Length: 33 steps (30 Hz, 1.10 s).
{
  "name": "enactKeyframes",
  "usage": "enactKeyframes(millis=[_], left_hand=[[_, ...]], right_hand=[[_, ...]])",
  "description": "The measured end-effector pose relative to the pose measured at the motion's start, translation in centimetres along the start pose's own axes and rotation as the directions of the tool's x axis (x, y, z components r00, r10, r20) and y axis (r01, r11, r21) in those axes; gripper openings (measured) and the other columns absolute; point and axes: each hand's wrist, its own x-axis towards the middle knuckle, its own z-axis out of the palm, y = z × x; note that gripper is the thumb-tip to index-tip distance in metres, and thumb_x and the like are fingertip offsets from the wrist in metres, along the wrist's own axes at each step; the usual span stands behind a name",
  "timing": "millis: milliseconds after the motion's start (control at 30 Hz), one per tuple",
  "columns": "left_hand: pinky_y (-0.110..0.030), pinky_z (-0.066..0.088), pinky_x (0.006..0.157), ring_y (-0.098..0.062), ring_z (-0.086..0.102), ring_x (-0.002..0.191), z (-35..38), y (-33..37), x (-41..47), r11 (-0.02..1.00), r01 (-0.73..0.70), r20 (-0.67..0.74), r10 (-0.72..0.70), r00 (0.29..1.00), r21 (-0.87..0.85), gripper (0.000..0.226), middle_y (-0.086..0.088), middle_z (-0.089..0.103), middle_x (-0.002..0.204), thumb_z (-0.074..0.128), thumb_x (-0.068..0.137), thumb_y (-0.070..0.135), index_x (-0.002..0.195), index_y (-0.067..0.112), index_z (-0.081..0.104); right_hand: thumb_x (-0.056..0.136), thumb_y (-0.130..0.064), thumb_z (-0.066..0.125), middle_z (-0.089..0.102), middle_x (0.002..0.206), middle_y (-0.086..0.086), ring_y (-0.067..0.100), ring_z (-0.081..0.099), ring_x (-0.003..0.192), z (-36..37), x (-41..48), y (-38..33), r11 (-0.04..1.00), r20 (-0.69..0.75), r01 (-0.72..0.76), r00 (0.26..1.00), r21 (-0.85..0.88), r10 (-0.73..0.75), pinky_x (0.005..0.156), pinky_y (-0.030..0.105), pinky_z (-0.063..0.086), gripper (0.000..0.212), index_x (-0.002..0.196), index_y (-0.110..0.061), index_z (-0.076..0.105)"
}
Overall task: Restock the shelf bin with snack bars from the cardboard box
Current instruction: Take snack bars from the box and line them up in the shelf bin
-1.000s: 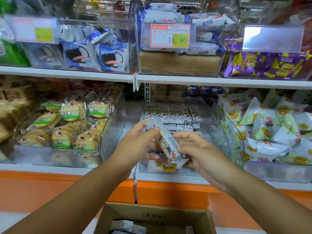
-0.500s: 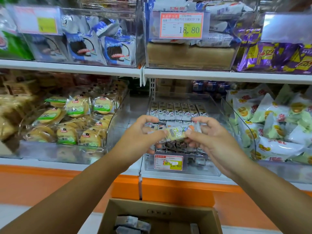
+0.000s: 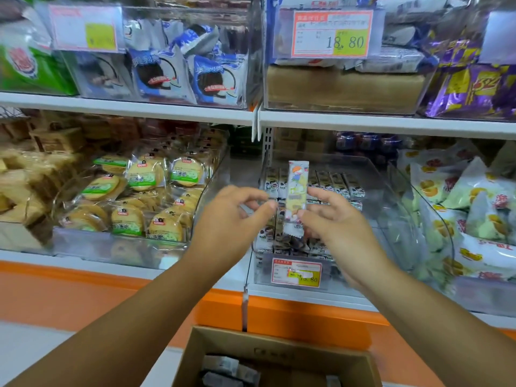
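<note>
The lower shelf (image 3: 321, 298) carries clear bins side by side: cake bin (image 3: 97, 244) left, shelf bin (image 3: 391, 208) centre, pastry bin (image 3: 480, 294) right.
</note>
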Motion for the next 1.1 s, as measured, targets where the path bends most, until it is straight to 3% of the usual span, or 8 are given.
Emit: enactKeyframes(millis=[100, 233, 333, 500, 600, 833, 967, 1100], left_hand=[[-0.018, 0.046, 0.079, 0.005, 0.056, 0.087, -0.9, -1.5, 0.8, 0.998, 0.039, -0.018, -0.039, 0.999, 0.044, 0.036, 0.012, 0.058, 0.11, 0.065, 0.091, 0.038, 0.125, 0.031, 0.061], [-0.041, 0.05, 0.101, -0.005, 0.06, 0.106, -0.8, -2.5, 0.5, 0.948, 0.292, 0.307, -0.243, 0.92, -0.127, 0.046, 0.014, 0.057, 0.13, 0.061, 0.095, 0.03, 0.139, 0.037, 0.048], [-0.041, 0.051, 0.1, 0.005, 0.057, 0.096, -0.6, -1.9, 0.2, 0.95, 0.272, 0.374, -0.198, 0.906, -0.154, 0.037, 0.016, 0.054, 0.121, 0.057, 0.099, 0.021, 0.11, 0.055, 0.047], [-0.036, 0.053, 0.098, 0.01, 0.053, 0.094, -0.6, -2.4, 0.1, 0.956, 0.251, 0.381, -0.177, 0.907, -0.153, 0.042, 0.011, 0.052, 0.132, 0.054, 0.1, 0.022, 0.133, 0.048, 0.047], [-0.033, 0.054, 0.095, 0.01, 0.055, 0.097, -0.6, -2.5, 0.0, 0.962, 0.222, 0.391, -0.145, 0.909, -0.16, 0.043, 0.015, 0.052, 0.127, 0.053, 0.1, 0.023, 0.107, 0.065, 0.044], [-0.046, 0.056, 0.088, -0.02, 0.067, 0.101, -0.8, -4.1, -1.9, 0.976, 0.215, 0.395, -0.215, 0.893, 0.045, 0.03, 0.017, 0.06, 0.111, 0.053, 0.099, 0.03, 0.127, 0.043, 0.052], [-0.047, 0.057, 0.084, -0.014, 0.069, 0.093, -2.4, -6.3, -5.6, 0.957, 0.252, 0.416, -0.289, 0.862, 0.144, 0.019, 0.008, 0.066, 0.1, 0.059, 0.096, 0.03, 0.114, 0.035, 0.061], [-0.031, 0.057, 0.074, -0.011, 0.067, 0.082, -2.9, -10.5, -11.3, 0.908, 0.287, 0.48, -0.406, 0.777, 0.304, 0.015, 0.006, 0.068, 0.098, 0.063, 0.093, 0.023, 0.106, 0.031, 0.066]], right_hand=[[0.089, -0.022, 0.065, 0.064, 0.103, -0.009, 0.014, 0.067, 0.086, 0.0, 0.9, 0.1, 0.991, -0.019, -0.031, 0.999, -0.129, 0.028, 0.077, 0.026, 0.054, 0.033, 0.12, -0.031, 0.059], [0.093, -0.021, 0.058, 0.061, 0.096, -0.007, 0.011, 0.07, 0.065, 1.6, 1.2, 0.9, 0.973, 0.044, -0.012, 0.999, -0.232, 0.022, 0.045, 0.009, 0.043, 0.026, 0.117, -0.029, 0.061], [0.093, -0.023, 0.06, 0.062, 0.092, -0.011, 0.006, 0.066, 0.076, 2.9, 1.6, 1.6, 0.927, 0.072, 0.096, 0.995, -0.363, -0.075, 0.068, 0.018, 0.055, 0.02, 0.111, -0.026, 0.067], [0.096, -0.028, 0.054, 0.065, 0.109, -0.009, 0.009, 0.051, 0.101, 3.2, 2.5, 2.3, 0.743, 0.147, 0.253, 0.967, -0.62, -0.207, 0.081, 0.019, 0.042, 0.024, 0.116, -0.027, 0.068], [0.098, -0.031, 0.051, 0.063, 0.116, -0.006, 0.017, 0.042, 0.113, 3.1, 2.7, 2.5, 0.642, 0.193, 0.318, 0.947, -0.698, -0.258, 0.093, 0.031, 0.038, 0.029, 0.124, -0.027, 0.063], [0.1, -0.032, 0.043, 0.056, 0.128, -0.009, 0.016, 0.036, 0.115, 2.4, 1.7, 2.5, 0.582, 0.27, 0.378, 0.925, -0.72, -0.267, 0.092, 0.032, 0.036, 0.038, 0.138, -0.03, 0.048], [0.096, -0.017, 0.05, 0.056, 0.105, -0.012, 0.01, 0.045, 0.105, 1.1, -1.7, 1.7, 0.612, 0.15, 0.481, 0.846, -0.628, -0.511, 0.088, 0.026, 0.039, 0.027, 0.119, -0.023, 0.061], [0.093, -0.012, 0.05, 0.054, 0.094, -0.009, 0.008, 0.045, 0.092, -1.0, -6.5, 5.8, 0.505, 0.399, 0.64, 0.763, -0.579, -0.509, 0.077, 0.022, 0.036, 0.02, 0.107, -0.018, 0.063]])
